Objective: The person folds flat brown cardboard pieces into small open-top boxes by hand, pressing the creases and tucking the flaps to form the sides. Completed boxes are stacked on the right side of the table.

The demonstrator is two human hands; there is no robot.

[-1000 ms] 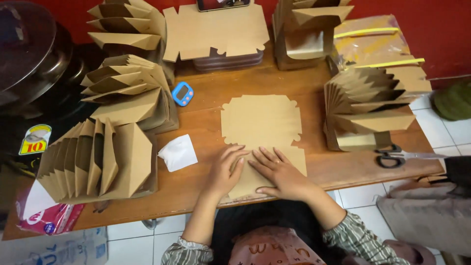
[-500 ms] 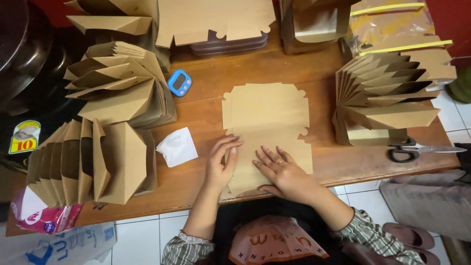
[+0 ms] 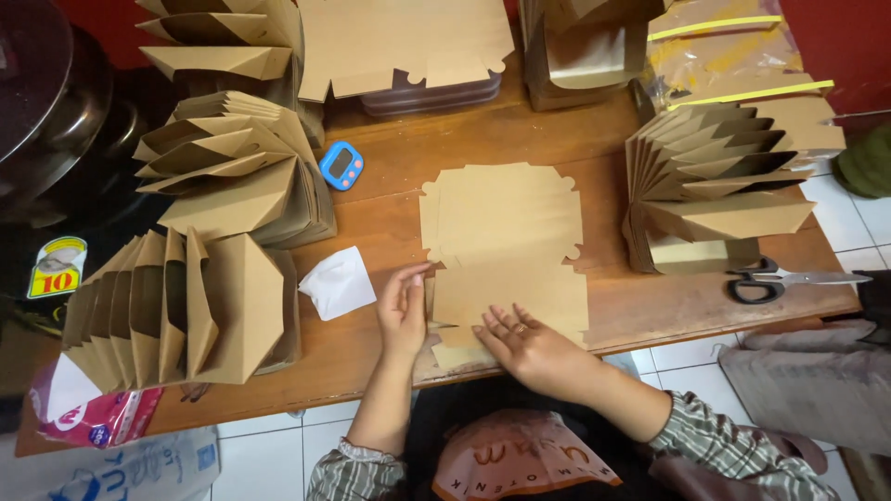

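**Brown card box blanks pile up, one sheet flat under the hands**

Cardboard stacks ring the wooden counter point(image 3: 371, 353): folded boxes point(image 3: 176, 311) fanned at nine o'clock, another fan point(image 3: 232, 162) at ten, a blue timer point(image 3: 341, 164) and white tissue point(image 3: 337, 282) beside them. At centre, one die-cut blank point(image 3: 501, 250) lies flat, unfolded but for its near flap. The left hand point(image 3: 404, 311) presses its left edge, fingers together; the right hand point(image 3: 534, 348) lies spread on its near panel. More folded boxes point(image 3: 719, 186) sit at two o'clock, scissors point(image 3: 770, 281) at three. Flat blanks point(image 3: 408, 42) wait at twelve, so folding appears well along, not finished.
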